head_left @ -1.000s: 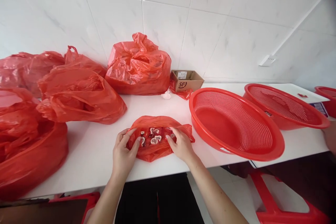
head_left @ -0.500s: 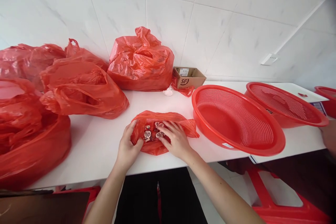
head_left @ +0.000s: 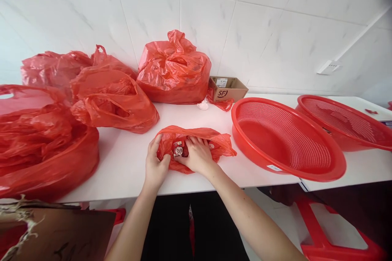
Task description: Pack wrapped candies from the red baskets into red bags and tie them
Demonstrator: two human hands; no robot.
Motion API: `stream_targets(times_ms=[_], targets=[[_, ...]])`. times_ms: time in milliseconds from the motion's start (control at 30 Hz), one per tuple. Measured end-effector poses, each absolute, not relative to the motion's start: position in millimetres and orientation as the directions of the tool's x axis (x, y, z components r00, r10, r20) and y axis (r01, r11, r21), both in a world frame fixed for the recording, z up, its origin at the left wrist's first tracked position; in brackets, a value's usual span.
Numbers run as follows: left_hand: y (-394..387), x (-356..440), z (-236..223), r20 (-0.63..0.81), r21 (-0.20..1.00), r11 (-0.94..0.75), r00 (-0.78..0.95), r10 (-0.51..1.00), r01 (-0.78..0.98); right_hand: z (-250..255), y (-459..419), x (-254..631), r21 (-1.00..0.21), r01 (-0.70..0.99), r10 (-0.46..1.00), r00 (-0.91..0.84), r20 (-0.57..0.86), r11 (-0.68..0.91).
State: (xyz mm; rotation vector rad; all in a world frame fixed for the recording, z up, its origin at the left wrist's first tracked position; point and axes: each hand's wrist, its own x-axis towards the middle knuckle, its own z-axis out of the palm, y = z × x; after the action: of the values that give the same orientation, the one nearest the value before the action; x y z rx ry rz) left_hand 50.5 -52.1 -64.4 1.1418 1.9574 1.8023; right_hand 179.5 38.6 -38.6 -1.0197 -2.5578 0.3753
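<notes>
A small red plastic bag (head_left: pixel 221 142) lies open on the white table in front of me. Inside it are dark red printed packets with white labels; one packet (head_left: pixel 178 151) shows between my hands. My left hand (head_left: pixel 157 161) grips the bag's left edge, thumb on the inner side and fingers around the outside. Reaching into the mouth of the bag, my right hand (head_left: pixel 197 155) has its fingers bent down over the packets, thumb beside the visible one. Its fingertips are hidden among the packets and the plastic.
Big red plastic bags (head_left: pixel 174 73) stand at the back and left. A small cardboard box (head_left: pixel 229 89) sits by the wall. Red perforated baskets (head_left: pixel 288 138) stand to the right. An open carton (head_left: pixel 61 228) is at lower left, a red stool (head_left: pixel 318 228) below right.
My right hand has moved deeper into the bag, its fingers now bent over the packets and covering some of them. My left hand stays at the bag's edge. The view has turned slightly left.
</notes>
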Motion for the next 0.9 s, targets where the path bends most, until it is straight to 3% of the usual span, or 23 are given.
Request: stream_targets(times_ms=[467,667,833,900], targets=[[-50.0,49.6,-65.3,0.235,0.963,-0.059,-0.718,0.655,0.262,-50.7,55.6,183.0,-0.596,0.557,0.798,-0.536,0.274,0.579],[-50.3,47.9,-67.9,0.254,0.959,-0.073,-0.709,0.658,0.275,-53.5,52.3,179.1,-0.554,0.605,0.818,-0.463,0.341,0.572],[-50.2,49.6,-68.1,0.252,0.952,-0.047,-0.688,0.68,0.303,-43.5,32.1,195.2,-0.383,0.393,0.545,-0.673,0.5,0.836],[-51.8,51.5,-64.9,0.261,0.944,-0.039,-0.672,0.693,0.327,-30.5,29.6,214.2,-0.339,0.362,0.495,-0.666,0.558,0.868]])
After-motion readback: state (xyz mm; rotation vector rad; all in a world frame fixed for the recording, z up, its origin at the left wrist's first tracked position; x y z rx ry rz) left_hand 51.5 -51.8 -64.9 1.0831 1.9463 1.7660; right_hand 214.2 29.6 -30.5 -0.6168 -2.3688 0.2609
